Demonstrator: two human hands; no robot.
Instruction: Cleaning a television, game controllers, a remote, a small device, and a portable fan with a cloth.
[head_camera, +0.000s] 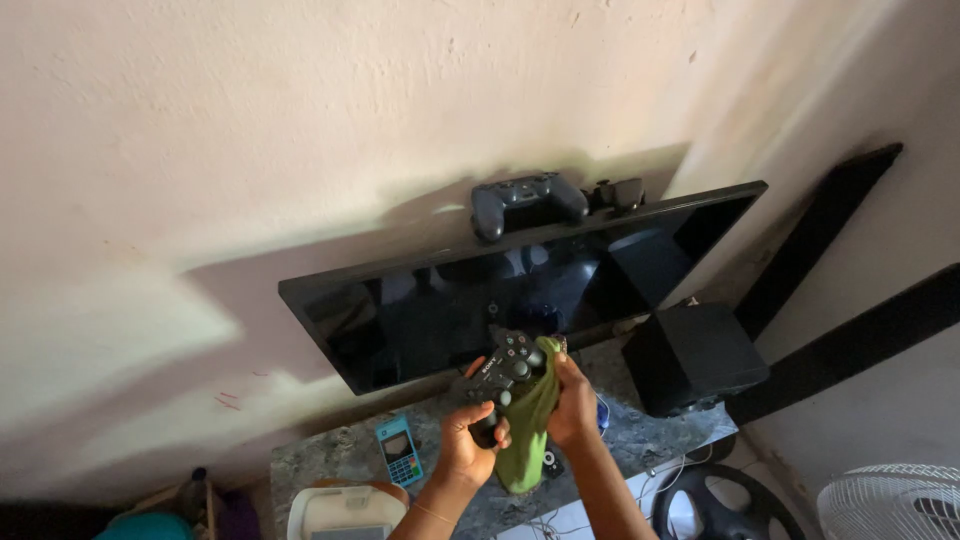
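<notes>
My left hand (468, 436) grips the lower handle of a black game controller (507, 366), held up in front of a dark flat screen (520, 290). My right hand (574, 400) holds a green cloth (527, 430) pressed against the controller's right side. The cloth hangs down between my two hands.
A second dark controller (527, 203) rests on top of the screen, with a small black device (619, 193) beside it. A black box speaker (693, 358) stands at right on the stone counter (640, 440). A small blue card terminal (399, 450) lies at left. A white fan (890, 502) sits at bottom right.
</notes>
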